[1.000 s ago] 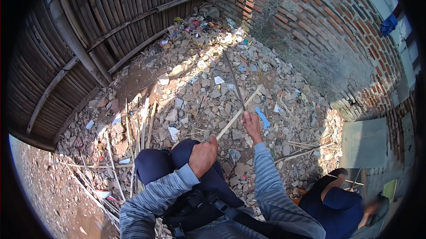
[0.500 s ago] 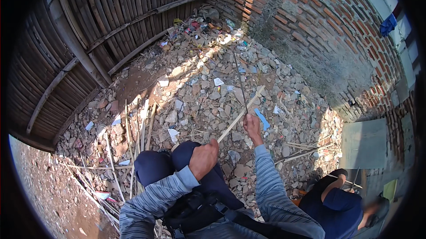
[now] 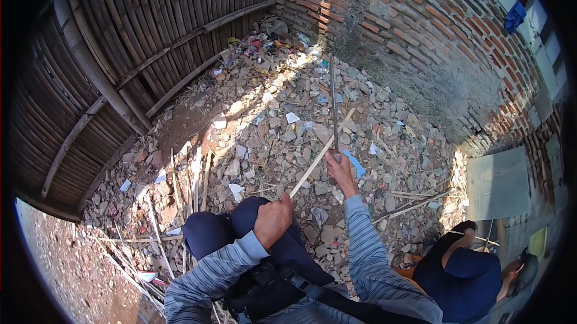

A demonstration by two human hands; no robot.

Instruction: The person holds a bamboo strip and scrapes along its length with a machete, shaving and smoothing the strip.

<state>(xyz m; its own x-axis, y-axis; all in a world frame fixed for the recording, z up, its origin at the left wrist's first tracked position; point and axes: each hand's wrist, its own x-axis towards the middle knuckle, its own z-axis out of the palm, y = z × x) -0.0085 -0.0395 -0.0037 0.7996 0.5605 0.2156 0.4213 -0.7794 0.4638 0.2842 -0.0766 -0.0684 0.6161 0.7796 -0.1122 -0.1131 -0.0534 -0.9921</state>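
Observation:
Seated low, I hold a pale bamboo strip (image 3: 315, 163) by its near end in my left hand (image 3: 273, 220), closed in front of my knees. The strip slants away to the upper right. My right hand (image 3: 340, 171) is wrapped round the handle of a long, narrow machete (image 3: 333, 95), its dark blade pointing straight ahead. Near my right fist, blade and strip cross in the picture; whether they touch I cannot tell. The handle is mostly hidden by the fingers.
Broken stone and rubble (image 3: 270, 113) cover the ground. Several bamboo strips (image 3: 157, 234) lie at left, others (image 3: 415, 204) at right. A bamboo wall (image 3: 174, 17) and a brick wall (image 3: 421, 17) meet ahead. Another person (image 3: 460, 270) crouches at lower right, holding a thin strip.
The machete's blade has turned from thin edge to broader flat and stands more upright. Both hands keep their hold. The view has shifted slightly, and the other person's head has moved.

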